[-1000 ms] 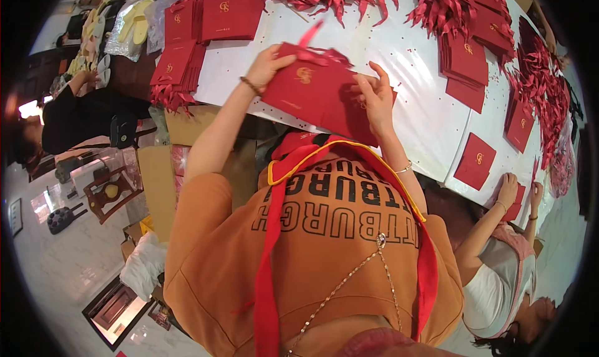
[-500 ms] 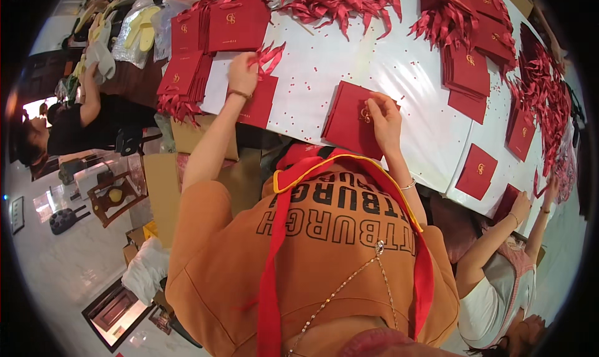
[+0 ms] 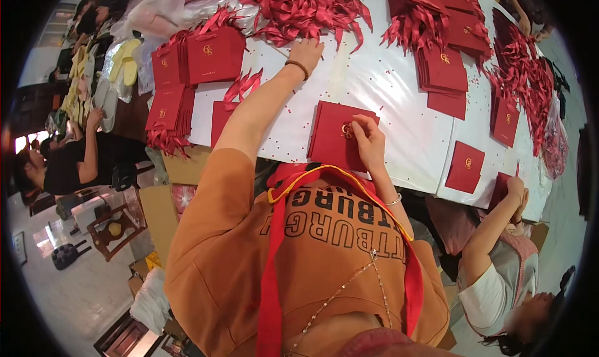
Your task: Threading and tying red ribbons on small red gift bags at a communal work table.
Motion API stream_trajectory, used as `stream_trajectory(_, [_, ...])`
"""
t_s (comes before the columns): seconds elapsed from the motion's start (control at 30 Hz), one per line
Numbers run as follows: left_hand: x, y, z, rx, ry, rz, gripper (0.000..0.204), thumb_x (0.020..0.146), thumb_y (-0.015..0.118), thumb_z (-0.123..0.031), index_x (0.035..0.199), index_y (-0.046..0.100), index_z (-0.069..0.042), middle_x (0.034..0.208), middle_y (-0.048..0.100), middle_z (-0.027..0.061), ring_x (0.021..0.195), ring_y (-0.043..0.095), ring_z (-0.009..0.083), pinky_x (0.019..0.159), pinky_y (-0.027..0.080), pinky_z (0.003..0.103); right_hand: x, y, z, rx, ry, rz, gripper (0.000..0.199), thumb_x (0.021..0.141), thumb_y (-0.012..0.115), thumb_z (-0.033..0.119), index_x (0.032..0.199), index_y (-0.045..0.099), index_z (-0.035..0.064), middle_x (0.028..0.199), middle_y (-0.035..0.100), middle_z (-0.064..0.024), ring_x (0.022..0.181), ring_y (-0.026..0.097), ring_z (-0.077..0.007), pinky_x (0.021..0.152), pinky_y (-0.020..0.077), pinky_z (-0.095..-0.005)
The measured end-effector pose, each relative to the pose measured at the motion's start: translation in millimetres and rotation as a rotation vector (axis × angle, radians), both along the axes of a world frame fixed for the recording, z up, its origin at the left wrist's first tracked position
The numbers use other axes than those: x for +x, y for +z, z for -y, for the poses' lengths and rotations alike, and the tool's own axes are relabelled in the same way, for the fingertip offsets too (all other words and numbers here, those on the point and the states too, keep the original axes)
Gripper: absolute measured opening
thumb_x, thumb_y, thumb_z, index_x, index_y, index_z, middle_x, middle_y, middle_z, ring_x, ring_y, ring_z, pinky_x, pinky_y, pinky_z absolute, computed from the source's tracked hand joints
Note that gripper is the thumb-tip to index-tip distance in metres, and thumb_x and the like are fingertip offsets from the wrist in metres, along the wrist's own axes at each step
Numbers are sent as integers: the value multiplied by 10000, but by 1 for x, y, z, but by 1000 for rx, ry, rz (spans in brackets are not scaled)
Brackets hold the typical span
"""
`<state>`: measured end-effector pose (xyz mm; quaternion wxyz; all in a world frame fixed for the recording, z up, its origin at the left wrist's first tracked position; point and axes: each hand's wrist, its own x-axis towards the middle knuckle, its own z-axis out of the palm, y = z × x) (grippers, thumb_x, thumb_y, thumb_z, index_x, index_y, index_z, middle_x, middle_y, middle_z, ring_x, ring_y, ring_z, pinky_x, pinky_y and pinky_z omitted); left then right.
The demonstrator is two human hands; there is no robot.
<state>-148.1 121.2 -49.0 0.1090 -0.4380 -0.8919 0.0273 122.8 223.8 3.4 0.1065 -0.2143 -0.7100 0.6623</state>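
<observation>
My left hand (image 3: 306,56) is stretched out to the near edge of a heap of red ribbons (image 3: 306,10), its fingers closed at the ribbon ends. The fingertips are partly hidden. In front of me lies a small stack of flat red paper gift bags (image 3: 329,135) with a gold emblem. My right hand (image 3: 368,140) is on the top bag, thumb and fingers pinched together beside the emblem. Partly behind my left forearm, another red gift bag with a ribbon handle (image 3: 219,121) lies flat at the table edge.
Ribboned bags (image 3: 215,54) stand at the left of the white table (image 3: 281,138). More bag stacks (image 3: 443,70) and a long ribbon pile (image 3: 521,70) fill the right side. A co-worker's hands (image 3: 516,198) hold a red bag at the right edge. Small red dots litter the tabletop.
My left hand has left the ribbon handle of the left bag and moved forward and right to the ribbon heap. My right hand stays on the stack. The view has shifted slightly.
</observation>
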Motion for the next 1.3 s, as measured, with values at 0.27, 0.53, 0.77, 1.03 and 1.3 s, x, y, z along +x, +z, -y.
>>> stream_trajectory(0.27, [40,19,52,4,-142,278,72,795,577,-177,824,614,-122,912,578,52,919,550,225,776,382,404,-31,4,-20,648,127,-115,270,796,644,168,1034,614,46,901,623,-71,866,575,-220,762,432,-347])
stream_trajectory(0.53, [121,75,97,389,-422,738,150,801,610,-186,813,598,-37,822,598,67,843,555,264,774,409,387,-38,-2,-10,1007,280,8,386,717,698,326,1026,623,107,1020,560,-58,986,485,-247,841,351,-402])
stream_trajectory(0.77, [135,77,85,560,168,1610,61,843,613,-79,839,578,-28,714,593,15,609,537,61,546,432,194,-36,6,-7,1010,308,-26,377,696,716,303,990,623,86,980,552,-72,940,491,-259,783,384,-388])
stream_trajectory(1.03, [156,75,55,658,328,1409,118,824,591,-76,901,626,7,711,628,40,615,595,99,541,478,237,-37,28,-11,905,377,37,352,685,724,254,977,631,80,854,615,-68,834,549,-254,743,407,-374])
stream_trajectory(1.3, [169,67,38,632,57,872,130,778,600,-91,864,613,6,792,630,135,707,611,234,660,478,329,-39,32,-20,512,413,271,309,713,697,239,981,660,90,694,660,-98,646,640,-235,632,485,-334])
